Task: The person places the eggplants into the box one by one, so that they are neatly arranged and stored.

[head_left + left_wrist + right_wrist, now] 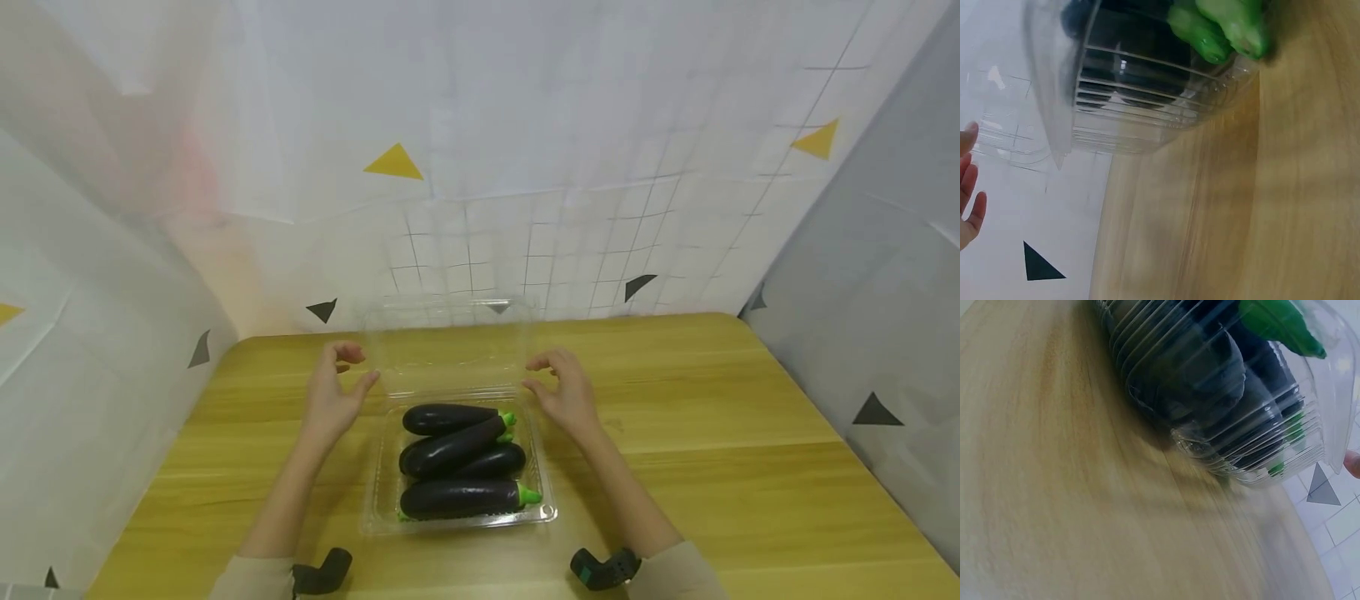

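A clear plastic clamshell container (pixel 384 492) lies on the table with its lid (pixel 450 393) swung back toward the wall. Several dark eggplants (pixel 459 497) with green stems are piled in its base. Just off the lid's left side is my left hand (pixel 337 396), thumb and fingers apart and bent, holding nothing. My right hand (pixel 566 396) is at the lid's right side in a like pose, its fingertips close to the edge; whether they touch it, I cannot tell. In the right wrist view only a fingertip (pixel 1352 464) shows, near the container's rim.
The wooden table (pixel 750 467) reaches back to a white wall covering (pixel 480 125) with grid lines and yellow and black triangles. Similar sheets stand at left and right. Black devices (pixel 322 573) are worn at both wrists, near the table's front.
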Tool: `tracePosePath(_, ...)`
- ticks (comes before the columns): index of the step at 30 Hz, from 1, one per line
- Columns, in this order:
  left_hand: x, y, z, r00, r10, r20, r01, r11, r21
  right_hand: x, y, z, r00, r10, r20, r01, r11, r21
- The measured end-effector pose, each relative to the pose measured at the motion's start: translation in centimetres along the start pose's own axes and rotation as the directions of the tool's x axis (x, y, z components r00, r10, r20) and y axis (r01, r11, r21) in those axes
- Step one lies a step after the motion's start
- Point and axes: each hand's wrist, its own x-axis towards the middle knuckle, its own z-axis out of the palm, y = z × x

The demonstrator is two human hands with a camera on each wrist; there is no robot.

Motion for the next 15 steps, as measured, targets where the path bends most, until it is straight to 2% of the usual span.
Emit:
tracePosePath(8, -0.01, -0.06, 0.02, 0.999, 0.047, -0.021, -0.046, 0.998, 0.044, -0.13, -0.25, -0.03, 1.0, 0.008, 0.005, -0.008, 1.0, -0.015)
tracePosePath(15, -0.14, -0.16, 0.04, 0.994, 0.107, -0.033, -0.104, 0.99, 0.093, -0.1, -0.48, -0.53, 1.0, -0.022, 0.012, 0.022, 1.0, -0.005)
